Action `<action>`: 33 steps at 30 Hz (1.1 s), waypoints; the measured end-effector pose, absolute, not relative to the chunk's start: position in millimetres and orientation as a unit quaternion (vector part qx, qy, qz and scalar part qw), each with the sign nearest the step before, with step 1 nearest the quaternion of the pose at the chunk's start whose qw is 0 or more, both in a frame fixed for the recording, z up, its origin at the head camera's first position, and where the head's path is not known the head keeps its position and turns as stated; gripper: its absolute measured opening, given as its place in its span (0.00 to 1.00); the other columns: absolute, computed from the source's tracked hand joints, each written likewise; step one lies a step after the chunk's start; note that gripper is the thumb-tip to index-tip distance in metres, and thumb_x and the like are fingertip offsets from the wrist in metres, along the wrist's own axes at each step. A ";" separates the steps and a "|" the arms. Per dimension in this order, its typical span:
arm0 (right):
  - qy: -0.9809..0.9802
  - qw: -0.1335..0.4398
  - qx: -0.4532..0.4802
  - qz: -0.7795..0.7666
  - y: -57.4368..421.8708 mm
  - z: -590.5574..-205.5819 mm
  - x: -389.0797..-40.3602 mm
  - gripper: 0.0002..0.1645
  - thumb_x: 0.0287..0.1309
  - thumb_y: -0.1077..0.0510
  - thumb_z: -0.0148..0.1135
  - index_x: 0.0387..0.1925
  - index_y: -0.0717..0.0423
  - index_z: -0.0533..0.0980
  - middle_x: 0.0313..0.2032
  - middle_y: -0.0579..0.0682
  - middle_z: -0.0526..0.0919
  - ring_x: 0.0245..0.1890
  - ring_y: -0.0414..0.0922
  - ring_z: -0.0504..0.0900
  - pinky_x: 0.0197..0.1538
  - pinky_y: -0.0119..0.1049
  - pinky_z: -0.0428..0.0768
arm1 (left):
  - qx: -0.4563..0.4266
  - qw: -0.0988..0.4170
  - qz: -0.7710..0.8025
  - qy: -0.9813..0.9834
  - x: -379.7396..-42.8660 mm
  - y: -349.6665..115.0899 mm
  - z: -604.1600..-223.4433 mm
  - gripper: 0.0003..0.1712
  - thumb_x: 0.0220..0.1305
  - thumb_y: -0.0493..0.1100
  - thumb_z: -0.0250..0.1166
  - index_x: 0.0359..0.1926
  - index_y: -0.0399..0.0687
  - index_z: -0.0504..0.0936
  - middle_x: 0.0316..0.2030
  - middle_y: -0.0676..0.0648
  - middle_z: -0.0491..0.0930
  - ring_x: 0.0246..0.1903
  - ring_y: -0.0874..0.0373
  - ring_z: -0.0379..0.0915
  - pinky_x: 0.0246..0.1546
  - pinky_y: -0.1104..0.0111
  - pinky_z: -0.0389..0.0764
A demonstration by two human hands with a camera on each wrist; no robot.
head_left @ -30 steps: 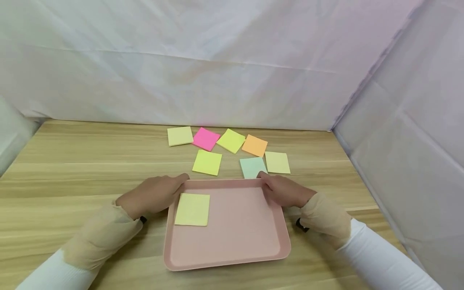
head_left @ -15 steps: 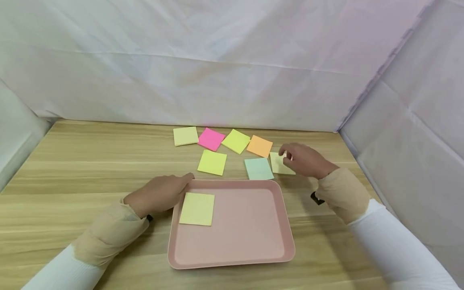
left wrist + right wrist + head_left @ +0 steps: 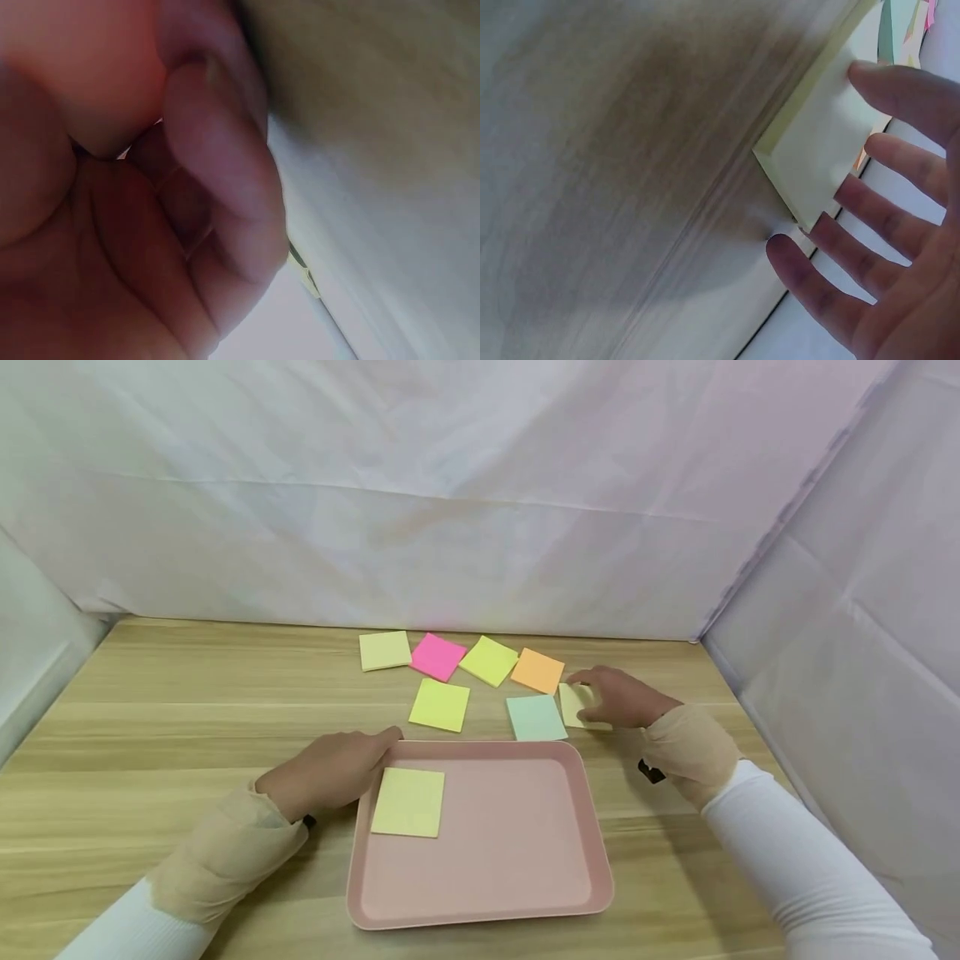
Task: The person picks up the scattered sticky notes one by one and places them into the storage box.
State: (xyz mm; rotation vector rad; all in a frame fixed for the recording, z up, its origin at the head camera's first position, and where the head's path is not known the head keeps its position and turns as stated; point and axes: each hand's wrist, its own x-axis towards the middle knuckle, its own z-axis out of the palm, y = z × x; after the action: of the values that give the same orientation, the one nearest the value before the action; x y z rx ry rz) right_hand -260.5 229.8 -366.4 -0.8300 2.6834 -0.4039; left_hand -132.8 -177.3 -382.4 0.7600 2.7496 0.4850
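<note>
A pink tray (image 3: 517, 835) lies on the table, and my left hand (image 3: 330, 772) grips its far left corner. The left wrist view shows that hand's curled fingers (image 3: 225, 157) close against the pink tray wall (image 3: 90, 60). Inside the tray, at the left, sits a pale yellow sticky note pad (image 3: 408, 802). My right hand (image 3: 626, 697) is over another pale yellow sticky note pad (image 3: 572, 703) beyond the tray. In the right wrist view, the fingers are spread along one side of that pad (image 3: 817, 142), thumb near the other end; firm contact cannot be told.
Near the right-hand pad lie a mint green pad (image 3: 536, 718) and an orange pad (image 3: 537, 671). Farther left are two bright yellow pads, one nearer (image 3: 439, 704), a pink pad (image 3: 437, 657) and a pale yellow pad (image 3: 385, 651). White cloth (image 3: 420, 543) hangs behind the table.
My right hand has let go of the tray's far right corner and moved right and away to the pale yellow pad, lowering onto it. My left hand stays on the tray.
</note>
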 end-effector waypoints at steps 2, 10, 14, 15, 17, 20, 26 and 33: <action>0.937 0.145 -0.280 -0.151 230.0 -367.0 -259.1 0.35 0.50 0.60 0.68 0.60 0.62 0.67 0.57 0.61 0.71 0.56 0.58 0.71 0.55 0.52 0.69 | 0.261 0.118 0.167 0.943 -132.2 -177.9 -383.4 0.06 0.73 0.42 0.42 0.41 0.53 0.66 0.19 0.55 0.69 0.20 0.61 0.67 0.26 0.62 0.71; 0.952 0.122 -0.235 -0.154 231.0 -367.9 -255.9 0.41 0.46 0.55 0.73 0.60 0.61 0.66 0.48 0.64 0.71 0.49 0.57 0.72 0.48 0.50 0.72 | 0.265 0.110 0.172 0.942 -131.3 -179.2 -383.7 0.06 0.74 0.43 0.42 0.41 0.54 0.66 0.19 0.55 0.69 0.20 0.61 0.67 0.26 0.63 0.70; 0.956 0.115 -0.225 -0.151 231.4 -367.6 -254.8 0.40 0.46 0.54 0.73 0.59 0.64 0.67 0.46 0.64 0.70 0.48 0.56 0.71 0.48 0.50 0.72 | 0.270 0.109 0.173 0.941 -131.4 -179.9 -382.2 0.05 0.73 0.42 0.43 0.41 0.53 0.67 0.20 0.54 0.70 0.21 0.61 0.67 0.26 0.62 0.71; 0.957 0.115 -0.221 -0.151 231.5 -367.1 -254.1 0.40 0.46 0.54 0.73 0.59 0.65 0.67 0.47 0.64 0.70 0.48 0.56 0.71 0.48 0.50 0.72 | 0.272 0.109 0.172 0.941 -131.4 -180.0 -382.0 0.05 0.73 0.41 0.43 0.42 0.53 0.67 0.21 0.53 0.70 0.21 0.61 0.68 0.26 0.62 0.71; 0.959 0.113 -0.216 -0.148 232.3 -366.0 -252.9 0.38 0.47 0.54 0.73 0.57 0.65 0.68 0.47 0.64 0.70 0.48 0.56 0.71 0.48 0.49 0.71 | 0.274 0.112 0.174 0.939 -131.6 -180.1 -381.5 0.05 0.73 0.41 0.43 0.42 0.53 0.67 0.21 0.53 0.71 0.22 0.61 0.68 0.26 0.61 0.71; 0.961 0.108 -0.211 -0.146 234.0 -362.9 -250.2 0.32 0.52 0.56 0.69 0.56 0.64 0.69 0.48 0.63 0.70 0.48 0.56 0.71 0.48 0.49 0.71 | 0.272 0.117 0.173 0.939 -131.8 -179.5 -380.8 0.06 0.73 0.42 0.43 0.42 0.53 0.67 0.22 0.54 0.71 0.22 0.61 0.69 0.27 0.62 0.72; 0.957 0.093 -0.214 -0.172 233.7 -346.1 -239.1 0.20 0.64 0.60 0.55 0.56 0.61 0.69 0.50 0.60 0.75 0.48 0.55 0.75 0.46 0.49 0.73 | 0.276 0.120 0.173 0.938 -132.5 -179.1 -379.7 0.06 0.73 0.42 0.42 0.42 0.53 0.67 0.21 0.54 0.70 0.22 0.61 0.68 0.27 0.62 0.71; 0.949 0.047 -0.235 -0.203 220.4 -321.2 -221.5 0.22 0.66 0.56 0.54 0.61 0.55 0.68 0.51 0.56 0.76 0.48 0.52 0.75 0.46 0.49 0.74 | 0.279 0.116 0.169 0.938 -132.0 -180.4 -379.9 0.05 0.73 0.41 0.43 0.43 0.52 0.66 0.21 0.52 0.70 0.22 0.60 0.69 0.26 0.60 0.72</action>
State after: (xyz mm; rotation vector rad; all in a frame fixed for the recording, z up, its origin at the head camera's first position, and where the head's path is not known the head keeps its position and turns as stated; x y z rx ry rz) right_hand -221.5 220.4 -321.2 -0.7173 2.8964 -0.6196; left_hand -132.0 -180.4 -379.9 0.8178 2.7467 0.4957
